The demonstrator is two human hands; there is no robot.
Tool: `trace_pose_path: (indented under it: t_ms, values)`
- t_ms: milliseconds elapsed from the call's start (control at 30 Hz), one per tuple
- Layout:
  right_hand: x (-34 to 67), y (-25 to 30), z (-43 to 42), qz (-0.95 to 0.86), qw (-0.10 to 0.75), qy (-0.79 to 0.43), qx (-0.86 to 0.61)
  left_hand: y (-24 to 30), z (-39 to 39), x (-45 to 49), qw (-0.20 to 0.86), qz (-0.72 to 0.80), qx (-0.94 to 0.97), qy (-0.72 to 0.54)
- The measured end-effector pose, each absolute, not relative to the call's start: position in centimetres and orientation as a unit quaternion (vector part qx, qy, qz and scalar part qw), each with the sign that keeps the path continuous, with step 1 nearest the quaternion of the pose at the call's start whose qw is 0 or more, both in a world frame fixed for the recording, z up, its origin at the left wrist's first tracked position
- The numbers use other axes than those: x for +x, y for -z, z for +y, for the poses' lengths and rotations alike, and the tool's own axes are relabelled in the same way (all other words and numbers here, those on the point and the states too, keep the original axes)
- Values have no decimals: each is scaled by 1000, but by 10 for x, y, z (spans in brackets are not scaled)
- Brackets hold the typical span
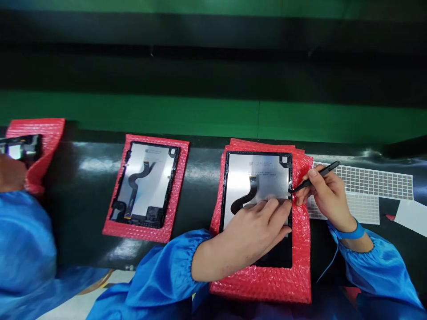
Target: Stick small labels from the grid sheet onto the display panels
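Note:
In front of me a tablet screen in a black frame (238,171) lies face down on stacked red bubble-wrap pouches (260,284). A dark, curved flex cable (248,195) runs over its silvery back. My left hand (256,222) lies across the lower part, its bent fingers closed at the frame's right edge; it hides part of the panel and cable. My right hand (328,195) pinches black tweezers (320,175), with their tip at the frame's right edge, close to my left fingertips. A blue wrist strap (352,231) circles my right wrist.
Left of me, a second framed screen (150,178) lies on red bubble wrap (140,233). Gridded white sticker sheets (376,180) and a white sheet (412,215) lie at right. At far left a person's hand (11,173) is by a dark device (31,146).

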State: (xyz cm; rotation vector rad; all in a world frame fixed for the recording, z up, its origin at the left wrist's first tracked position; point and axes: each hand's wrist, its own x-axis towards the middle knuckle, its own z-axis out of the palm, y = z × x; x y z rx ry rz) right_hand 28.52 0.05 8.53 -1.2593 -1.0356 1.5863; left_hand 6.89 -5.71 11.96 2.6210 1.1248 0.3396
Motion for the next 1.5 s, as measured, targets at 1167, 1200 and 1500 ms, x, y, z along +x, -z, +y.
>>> trace_pose_path:
  t_ms: [1167, 1200, 1500]
  values:
    - [286, -79, -3, -414, 442, -631, -485, -117, -59, 67, 131, 389, 906, -101]
    - [286, -79, -3, -415, 443, -631, -484, -118, -59, 67, 131, 388, 907, -102]
    - [285, -82, -2, -418, 443, -625, -488, -116, -58, 68, 134, 384, 906, -114]
